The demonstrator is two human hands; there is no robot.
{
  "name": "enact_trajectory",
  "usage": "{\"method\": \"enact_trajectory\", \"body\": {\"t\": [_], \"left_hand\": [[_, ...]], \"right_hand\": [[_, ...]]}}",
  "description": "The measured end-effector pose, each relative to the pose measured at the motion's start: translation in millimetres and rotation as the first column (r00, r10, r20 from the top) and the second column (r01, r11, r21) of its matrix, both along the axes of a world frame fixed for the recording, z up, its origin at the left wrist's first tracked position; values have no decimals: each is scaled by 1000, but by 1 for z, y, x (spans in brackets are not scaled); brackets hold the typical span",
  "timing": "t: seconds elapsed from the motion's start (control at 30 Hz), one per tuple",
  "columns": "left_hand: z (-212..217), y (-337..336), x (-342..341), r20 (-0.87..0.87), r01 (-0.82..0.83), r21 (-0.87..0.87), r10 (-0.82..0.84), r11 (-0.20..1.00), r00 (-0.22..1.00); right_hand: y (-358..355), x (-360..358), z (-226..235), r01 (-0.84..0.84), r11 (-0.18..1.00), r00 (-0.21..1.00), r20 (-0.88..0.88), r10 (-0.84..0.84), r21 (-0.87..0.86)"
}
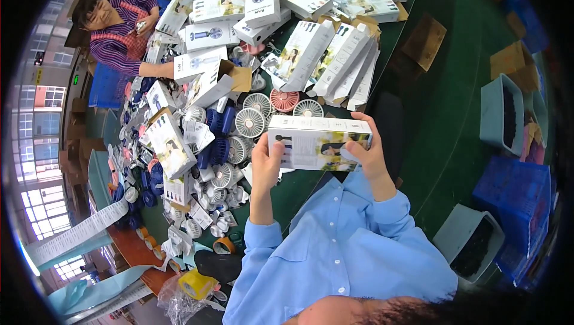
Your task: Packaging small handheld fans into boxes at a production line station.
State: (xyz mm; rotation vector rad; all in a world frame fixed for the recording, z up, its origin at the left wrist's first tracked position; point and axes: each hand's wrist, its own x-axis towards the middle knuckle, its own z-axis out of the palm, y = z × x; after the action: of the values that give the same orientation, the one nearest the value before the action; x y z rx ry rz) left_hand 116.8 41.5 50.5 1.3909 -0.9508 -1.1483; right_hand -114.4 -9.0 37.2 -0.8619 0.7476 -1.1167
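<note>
Gripping a white box (pixel 320 143) at both ends, level in front of my chest. My left hand (pixel 266 161) clamps the left end, thumb on the near face, fingers curled round the back. My right hand (pixel 366 149) clamps the right end, fingers wrapped over the top edge and far side. Both hands closed on the box, both sleeves (pixel 335 247) light blue. The box is long and flat, printed side toward me with a dark fan picture and a photo panel, held in the air above the table (pixel 299 190) edge, not touching it. Just beyond it lie loose round fans (pixel 250 122), white, blue and one pink (pixel 284 99), heaped with dark blue handles. Further out stacked boxes (pixel 341 65) of the same kind lean in a row, more scattered across the top. A tape roll (pixel 224 245) and a yellow one (pixel 194 283) sit near my left elbow. Another person (pixel 122 26) in a striped top sits at the far left corner. Floor on my right: blue crates (pixel 514 196), a grey bin (pixel 472 244).
</note>
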Motion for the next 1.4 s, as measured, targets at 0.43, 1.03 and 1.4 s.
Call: {"method": "enact_trajectory", "body": {"t": [0.43,1.03,1.4], "left_hand": [[5,9,11,-37,131,60,-129,990,991],[-3,33,43,-104,196,38,-191,980,976],[-9,31,41,-125,255,82,-244,963,962]], "right_hand": [[3,-16,11,-44,999,999,23,44,16],[8,-3,7,-128,988,990,63,123,89],[11,-10,-6,-146,981,983,133,129,125]]}}
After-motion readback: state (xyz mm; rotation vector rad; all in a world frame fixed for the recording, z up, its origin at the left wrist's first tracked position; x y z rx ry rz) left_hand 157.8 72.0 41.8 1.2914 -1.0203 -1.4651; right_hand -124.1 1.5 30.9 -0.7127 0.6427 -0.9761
